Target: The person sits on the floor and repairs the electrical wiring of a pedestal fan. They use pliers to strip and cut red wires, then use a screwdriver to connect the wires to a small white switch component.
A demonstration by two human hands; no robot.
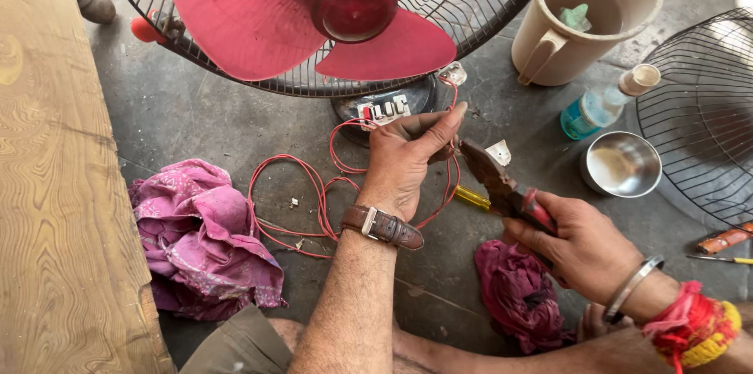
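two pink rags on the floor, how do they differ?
The left rag is lighter pink with a pale print; the right rag is plain dark magenta. The left rag looks bigger and spreads beside the wooden board; the right rag is bunched below the right hand. Both are crumpled on the concrete floor.

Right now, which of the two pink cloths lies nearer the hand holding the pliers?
The darker magenta cloth, just below the right hand; the paler patterned cloth lies far left beside the wooden board.
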